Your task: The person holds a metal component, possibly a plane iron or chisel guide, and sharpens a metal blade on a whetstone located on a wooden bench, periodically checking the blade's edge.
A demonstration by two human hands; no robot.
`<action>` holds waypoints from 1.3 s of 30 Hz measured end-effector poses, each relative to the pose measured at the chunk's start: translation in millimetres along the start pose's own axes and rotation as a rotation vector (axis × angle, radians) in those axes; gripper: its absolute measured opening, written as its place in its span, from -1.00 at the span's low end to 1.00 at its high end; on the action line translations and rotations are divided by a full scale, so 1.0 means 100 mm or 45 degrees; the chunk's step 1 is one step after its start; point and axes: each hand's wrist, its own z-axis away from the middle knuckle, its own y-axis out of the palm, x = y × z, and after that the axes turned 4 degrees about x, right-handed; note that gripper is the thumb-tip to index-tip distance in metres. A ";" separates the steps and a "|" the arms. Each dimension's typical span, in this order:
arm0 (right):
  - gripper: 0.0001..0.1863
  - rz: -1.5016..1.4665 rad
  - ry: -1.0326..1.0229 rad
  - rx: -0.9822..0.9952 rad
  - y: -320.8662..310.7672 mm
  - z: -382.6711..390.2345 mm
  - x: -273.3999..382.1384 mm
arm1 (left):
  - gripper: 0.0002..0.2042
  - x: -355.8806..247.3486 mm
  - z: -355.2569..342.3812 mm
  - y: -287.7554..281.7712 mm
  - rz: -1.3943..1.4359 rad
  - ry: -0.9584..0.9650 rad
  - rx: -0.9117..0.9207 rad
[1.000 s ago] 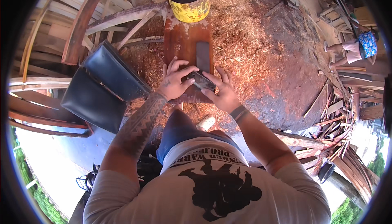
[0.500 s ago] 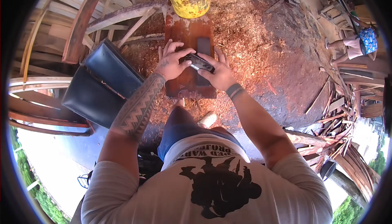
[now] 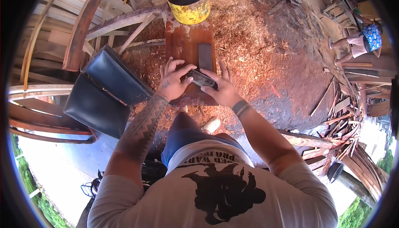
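Both hands grip a small dark, flat, rectangular piece (image 3: 196, 79) between thumbs and fingertips, one at each end. My left hand (image 3: 173, 82) has it at the left end, my right hand (image 3: 222, 90) at the right. The piece lies across the near part of a long dark grey bar (image 3: 205, 54); whether it touches the bar is hard to tell. The bar rests lengthwise on a worn reddish-brown wooden board (image 3: 181, 40), below me. At the board's far end stands a dented yellow pail (image 3: 190, 11) with dark contents.
Two black padded panels (image 3: 95, 101) lie left of the board. Stacked timber (image 3: 75, 20) fills the left side, scrap wood (image 3: 341, 140) the right. Shavings cover much of the ground (image 3: 257, 61). A person (image 3: 359, 45) in blue patterned clothing is at the far right.
My hands and the dark piece slid away from me along the bar half a second ago and are now back nearer my body. The person at the right shifted slightly.
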 end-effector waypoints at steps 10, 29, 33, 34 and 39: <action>-0.26 -0.005 -0.011 0.001 0.00 0.03 0.02 | -0.55 -0.03 -0.02 0.02 -0.012 0.003 -0.037; -0.28 -0.032 -0.069 -0.111 -0.10 0.47 -0.07 | -0.58 -0.25 -0.02 0.07 0.024 0.079 0.103; -0.27 -0.152 -0.038 -0.217 -0.15 -0.11 0.03 | -0.56 -0.09 -0.52 -0.16 -0.127 0.076 -0.005; -0.27 -0.156 -0.040 -0.222 -0.15 -0.05 0.01 | -0.56 -0.12 -0.47 -0.14 -0.133 0.079 -0.004; -0.30 -0.058 -0.085 -0.145 -0.21 0.29 -0.07 | -0.56 -0.28 -0.09 0.08 0.039 0.068 0.093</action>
